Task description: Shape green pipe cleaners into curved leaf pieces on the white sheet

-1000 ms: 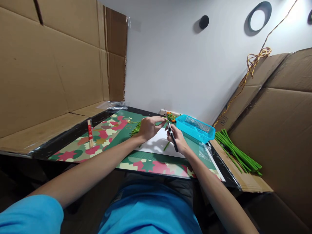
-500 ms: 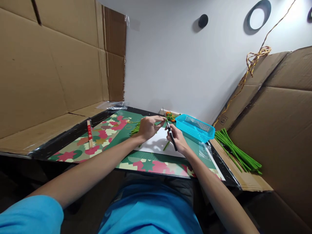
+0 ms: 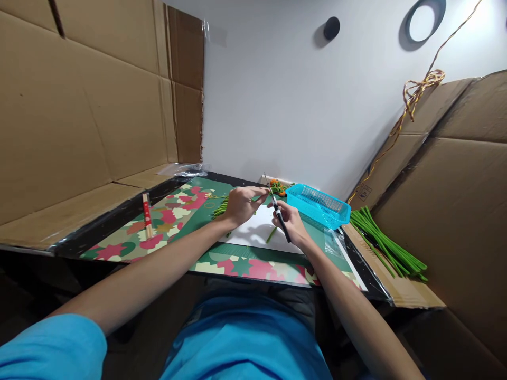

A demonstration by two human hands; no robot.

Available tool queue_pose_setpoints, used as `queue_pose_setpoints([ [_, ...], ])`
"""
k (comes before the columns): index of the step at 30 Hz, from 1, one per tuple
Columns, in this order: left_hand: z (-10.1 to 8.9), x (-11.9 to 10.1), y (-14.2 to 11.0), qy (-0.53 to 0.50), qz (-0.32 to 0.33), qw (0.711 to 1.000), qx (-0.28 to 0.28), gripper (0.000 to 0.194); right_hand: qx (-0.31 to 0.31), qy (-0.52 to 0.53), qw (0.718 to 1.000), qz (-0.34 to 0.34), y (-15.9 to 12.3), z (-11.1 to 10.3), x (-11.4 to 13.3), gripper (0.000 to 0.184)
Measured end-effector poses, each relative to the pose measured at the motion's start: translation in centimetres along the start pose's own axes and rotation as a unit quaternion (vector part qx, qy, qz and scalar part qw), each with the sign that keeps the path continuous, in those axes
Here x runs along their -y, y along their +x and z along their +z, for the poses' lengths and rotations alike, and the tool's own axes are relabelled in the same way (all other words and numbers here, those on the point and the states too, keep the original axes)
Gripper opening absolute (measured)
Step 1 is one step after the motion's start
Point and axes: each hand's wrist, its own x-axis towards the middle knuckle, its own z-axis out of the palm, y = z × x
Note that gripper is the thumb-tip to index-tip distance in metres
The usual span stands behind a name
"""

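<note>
My left hand (image 3: 240, 205) is closed, pinching a thin green pipe cleaner (image 3: 259, 199) over a white sheet (image 3: 257, 232). My right hand (image 3: 291, 221) grips black-handled scissors (image 3: 277, 210), whose blades point up and back toward the pinched piece. A short cut green piece (image 3: 271, 235) lies on the white sheet between my hands. More green pieces (image 3: 221, 207) lie just behind my left hand. An orange-and-green twisted bundle (image 3: 278, 188) sits beyond the scissor tips.
A turquoise plastic basket (image 3: 319, 205) stands right of the hands. A pile of long green pipe cleaners (image 3: 386, 245) lies on cardboard at right. Wrapped chopsticks (image 3: 147, 215) rest on the patterned mat (image 3: 174, 216) at left. Cardboard walls flank both sides.
The view shifted slightly; both hands stay almost in place, the scissors edging a little toward the pinched green piece.
</note>
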Motion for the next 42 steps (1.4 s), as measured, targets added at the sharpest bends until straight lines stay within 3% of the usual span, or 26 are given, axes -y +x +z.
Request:
queue_pose_setpoints([
  [21,0.28,0.79,-0.09,0.029,0.054,0.998,0.003,0.024,0.013,0.043,0.999,0.009,0.14,0.04,-0.34,0.032],
  [31,0.18,0.69,0.11,0.024,-0.004,0.999,0.034,0.025,0.005,0.026,0.999,0.022,0.02,0.04,-0.36,0.033],
  [42,0.25,-0.03,-0.08,-0.015,-0.034,0.999,-0.009,0.024,-0.029,-0.008,0.999,-0.012,0.32,-0.07,-0.9,0.038],
])
